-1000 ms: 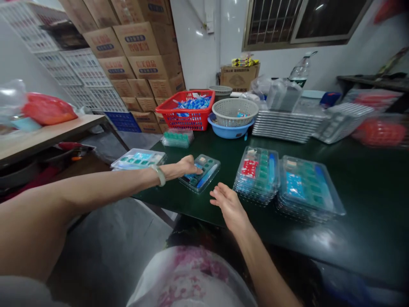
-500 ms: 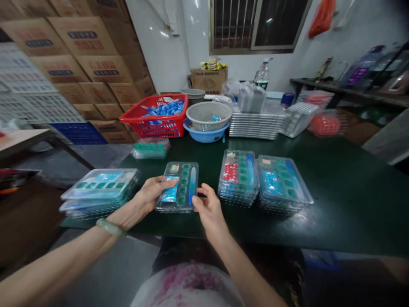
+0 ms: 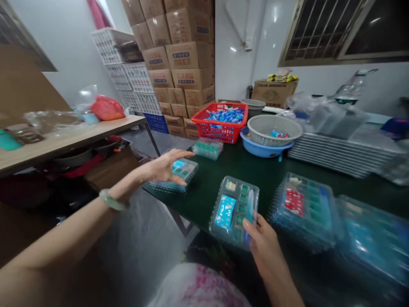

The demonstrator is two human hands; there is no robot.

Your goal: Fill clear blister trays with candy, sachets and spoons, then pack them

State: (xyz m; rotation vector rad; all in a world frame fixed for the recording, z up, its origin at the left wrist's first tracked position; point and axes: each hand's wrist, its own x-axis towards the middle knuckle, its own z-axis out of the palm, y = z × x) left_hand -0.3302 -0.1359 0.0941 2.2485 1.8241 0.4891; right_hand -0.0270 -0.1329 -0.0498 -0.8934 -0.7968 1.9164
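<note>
My left hand (image 3: 168, 167), with a pale green bangle on its wrist, is raised with thumb and fingers apart and nothing between them. It is nearest to a stack of clear packed trays (image 3: 187, 170) at the table's left end, which it partly covers. My right hand (image 3: 263, 238) grips the lower right edge of a clear tray (image 3: 225, 213) holding a blue patterned packet, green pieces and a blue-handled item. Right of it stand a stack with a red packet on top (image 3: 294, 202) and a blurred stack with a blue packet (image 3: 359, 238).
Behind are a red basket (image 3: 220, 133) of blue items, a grey colander (image 3: 271, 138) in a blue basin (image 3: 266, 150), stacked clear trays (image 3: 329, 155) and a container with green pieces (image 3: 207, 149). A second table (image 3: 118, 128) stands left, cartons (image 3: 188, 55) behind.
The view has swung left. My left hand has let go of the tray, moved left toward the left stack and opened. My right hand now grips the tray's right edge.
</note>
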